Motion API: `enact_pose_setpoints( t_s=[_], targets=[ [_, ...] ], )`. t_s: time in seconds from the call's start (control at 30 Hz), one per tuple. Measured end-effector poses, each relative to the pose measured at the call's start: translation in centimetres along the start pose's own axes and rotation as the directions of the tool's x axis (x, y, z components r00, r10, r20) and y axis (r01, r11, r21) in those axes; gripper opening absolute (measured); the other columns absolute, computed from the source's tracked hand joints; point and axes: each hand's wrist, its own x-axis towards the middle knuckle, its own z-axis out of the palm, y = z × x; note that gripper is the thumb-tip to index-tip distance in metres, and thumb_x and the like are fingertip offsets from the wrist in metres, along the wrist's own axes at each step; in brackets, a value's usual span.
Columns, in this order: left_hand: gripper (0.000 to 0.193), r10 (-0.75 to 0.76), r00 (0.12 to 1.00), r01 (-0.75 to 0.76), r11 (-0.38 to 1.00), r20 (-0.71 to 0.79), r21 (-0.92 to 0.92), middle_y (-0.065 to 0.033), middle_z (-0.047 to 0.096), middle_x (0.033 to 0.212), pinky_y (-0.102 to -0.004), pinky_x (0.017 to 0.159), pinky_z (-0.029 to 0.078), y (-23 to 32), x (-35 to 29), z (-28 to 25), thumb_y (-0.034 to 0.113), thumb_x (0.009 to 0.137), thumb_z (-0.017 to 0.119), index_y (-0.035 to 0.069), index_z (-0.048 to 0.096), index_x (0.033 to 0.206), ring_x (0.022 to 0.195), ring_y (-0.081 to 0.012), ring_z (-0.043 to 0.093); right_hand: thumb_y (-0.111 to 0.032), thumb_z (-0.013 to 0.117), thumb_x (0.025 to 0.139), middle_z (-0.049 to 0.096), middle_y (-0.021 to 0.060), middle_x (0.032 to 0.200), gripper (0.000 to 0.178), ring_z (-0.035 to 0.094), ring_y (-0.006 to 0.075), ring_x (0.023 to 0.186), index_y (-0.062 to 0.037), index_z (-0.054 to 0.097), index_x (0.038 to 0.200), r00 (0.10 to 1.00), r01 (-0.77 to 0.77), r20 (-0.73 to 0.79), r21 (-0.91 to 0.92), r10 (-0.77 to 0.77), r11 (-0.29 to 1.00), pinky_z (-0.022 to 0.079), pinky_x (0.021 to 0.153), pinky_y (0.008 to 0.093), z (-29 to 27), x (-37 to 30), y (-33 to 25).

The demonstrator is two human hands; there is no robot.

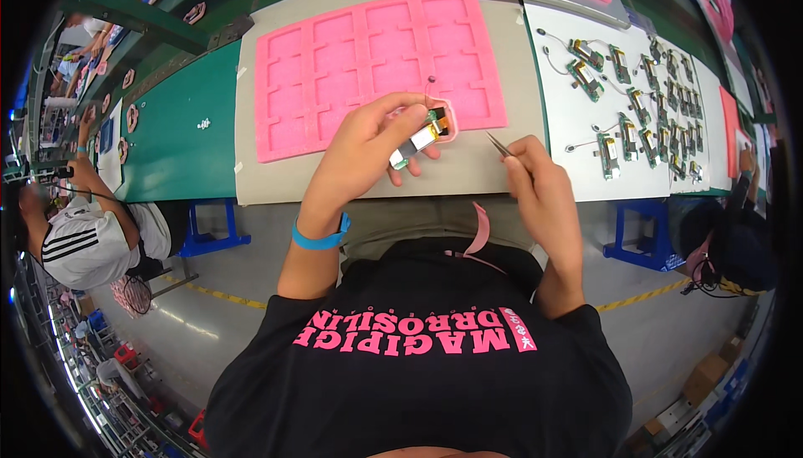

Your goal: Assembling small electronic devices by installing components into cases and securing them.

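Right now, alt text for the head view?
A person's left hand holds a small silver battery-and-circuit assembly above a pink foam tray, while the right hand pinches tweezers beside it. A white sheet to the right carries rows of similar wired assemblies.

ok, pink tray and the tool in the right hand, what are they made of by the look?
Pink tray: looks like soft foam, matte, with cut-out pockets and no glare; moulded plastic can't be ruled out.
Tweezers in the right hand: likely metal, thin, grey and pointed, though too small to be sure.
The left hand holds a small silvery battery-like part, foil-look finish.
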Motion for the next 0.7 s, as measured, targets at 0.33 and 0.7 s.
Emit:
enact_pose_setpoints(
  t_s=[0.33, 0.7],
  targets=[
    [0.043, -0.097, 0.985, 0.124, 0.973, 0.145, -0.196, -0.0128, 0.074, 0.095, -0.0247, 0.051, 0.050, -0.7, 0.5, -0.3, 0.024, 0.109, 0.061, 0.004, 0.063, 0.148, 0.065, -0.0179, 0.069, -0.001, 0.086, 0.082, 0.068, 0.0035, 0.075, 0.043, 0.056, 0.0136, 0.061, -0.0095, 0.076, 0.123, 0.882, 0.471, 0.009, -0.054, -0.471, 0.881, 0.045, 0.059, 0.0295, 4.1, 5.4, 0.8],
    [0.064, 0.693, 0.689, -0.614, 0.406, 0.210, 0.677, -0.0072, 0.072, 0.116, -0.0354, 0.084, 0.057, -4.0, 3.6, -2.5, 0.018, 0.083, 0.085, 0.007, 0.065, 0.143, 0.089, -0.0207, 0.068, -0.011, 0.083, 0.087, 0.075, 0.0046, 0.078, 0.025, 0.068, 0.0245, 0.066, -0.0092, 0.074, 0.110, 0.994, 0.110, 0.024, -0.365, -0.108, 0.924, 0.051, 0.064, 0.0358, 4.6, 6.8, -3.5]
  ],
)
